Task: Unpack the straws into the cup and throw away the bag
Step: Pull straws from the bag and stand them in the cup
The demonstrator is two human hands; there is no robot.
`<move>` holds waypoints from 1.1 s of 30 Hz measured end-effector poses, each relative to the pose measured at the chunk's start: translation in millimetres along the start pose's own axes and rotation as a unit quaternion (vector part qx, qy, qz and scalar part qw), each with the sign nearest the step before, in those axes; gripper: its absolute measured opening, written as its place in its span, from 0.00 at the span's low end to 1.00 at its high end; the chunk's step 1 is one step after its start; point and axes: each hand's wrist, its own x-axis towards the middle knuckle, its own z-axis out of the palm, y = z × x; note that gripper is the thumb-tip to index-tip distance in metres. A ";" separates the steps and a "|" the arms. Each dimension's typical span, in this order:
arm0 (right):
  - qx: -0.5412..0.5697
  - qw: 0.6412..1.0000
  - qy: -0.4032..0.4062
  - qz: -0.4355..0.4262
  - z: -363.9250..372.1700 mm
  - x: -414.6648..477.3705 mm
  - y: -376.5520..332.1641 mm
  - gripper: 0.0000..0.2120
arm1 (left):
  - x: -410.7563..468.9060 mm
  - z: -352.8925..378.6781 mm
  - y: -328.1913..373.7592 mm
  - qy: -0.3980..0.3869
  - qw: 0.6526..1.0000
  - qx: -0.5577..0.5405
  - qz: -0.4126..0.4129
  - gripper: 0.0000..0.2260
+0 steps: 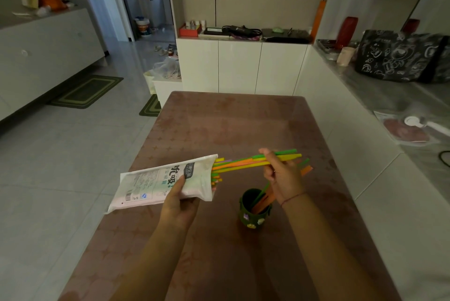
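Observation:
My left hand [179,201] grips a white printed straw bag [155,185], held nearly level above the table with its open mouth pointing right. Green, orange and yellow straws [239,163] stick out of that mouth. My right hand [282,175] is shut on a bunch of them, partly drawn out of the bag. Below that hand a dark green cup [253,213] with small stickers stands on the table, with several orange and green straws leaning inside it.
The brown patterned table [219,125] stretches ahead. A white counter on the right carries a black printed bag [399,57] and a white tool [423,124]. White cabinets stand behind the table. Green mats [85,91] lie on the tiled floor to the left.

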 end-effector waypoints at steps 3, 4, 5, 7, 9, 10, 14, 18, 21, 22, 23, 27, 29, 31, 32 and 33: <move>0.031 0.999 -0.009 0.031 8.9 -6.9 2.9 0.05 | -0.6 4.8 -7.5 -0.002 1.000 0.003 -0.002 0.14; 0.033 0.999 -0.018 0.038 10.6 -8.5 4.0 0.04 | -1.0 6.2 -9.4 -0.006 1.000 0.005 -0.003 0.15; 0.030 0.998 -0.027 0.043 11.9 -9.8 5.2 0.04 | -1.3 7.2 -10.9 -0.007 1.000 0.008 -0.005 0.16; 0.024 0.998 -0.034 0.045 13.1 -11.7 7.5 0.03 | -1.0 6.9 -12.6 -0.004 1.000 0.014 -0.012 0.20; 0.021 0.999 -0.028 0.036 12.5 -11.6 8.8 0.05 | -2.2 4.8 -12.1 -0.009 1.000 0.018 -0.015 0.20; 0.017 0.999 -0.022 0.026 11.3 -10.4 8.7 0.07 | -3.0 3.4 -10.9 -0.014 1.000 0.019 -0.014 0.19; -0.016 1.000 0.012 -0.024 -0.1 -0.3 -0.1 0.13 | -0.8 -5.8 -1.6 0.006 1.000 0.006 0.001 0.18; -0.030 0.998 0.037 -0.045 -10.7 7.0 -10.2 0.14 | 2.1 -10.9 4.8 0.019 1.000 -0.012 0.010 0.18; -0.050 0.998 0.019 -0.034 -5.4 2.9 -7.8 0.15 | 0.2 -7.3 -1.4 -0.005 1.000 -0.008 -0.004 0.19; -0.065 0.997 0.006 -0.029 -1.2 -0.5 -5.5 0.15 | -1.5 -4.9 -5.3 -0.020 1.000 -0.008 -0.014 0.20; -0.082 0.996 -0.008 -0.027 3.5 -4.4 -2.8 0.14 | -3.0 -2.3 -9.6 -0.034 0.999 -0.009 -0.024 0.21; -0.147 0.986 -0.074 -0.033 19.8 -17.6 5.4 0.12 | -6.8 4.7 -23.1 -0.063 0.997 -0.012 -0.048 0.19; -0.164 0.981 -0.092 -0.042 22.6 -18.8 5.1 0.12 | -6.6 5.0 -23.7 -0.053 0.997 -0.007 -0.046 0.19; -0.164 0.982 -0.082 -0.053 19.4 -15.9 3.1 0.12 | -5.3 3.3 -20.3 -0.024 0.999 -0.008 -0.039 0.20; -0.158 0.983 -0.069 -0.057 16.4 -13.4 2.1 0.12 | -3.7 2.0 -17.2 -0.003 0.999 -0.009 -0.035 0.21; -0.151 0.985 -0.056 -0.061 12.7 -10.8 1.1 0.12 | -1.5 0.4 -13.6 0.019 0.999 -0.010 -0.030 0.21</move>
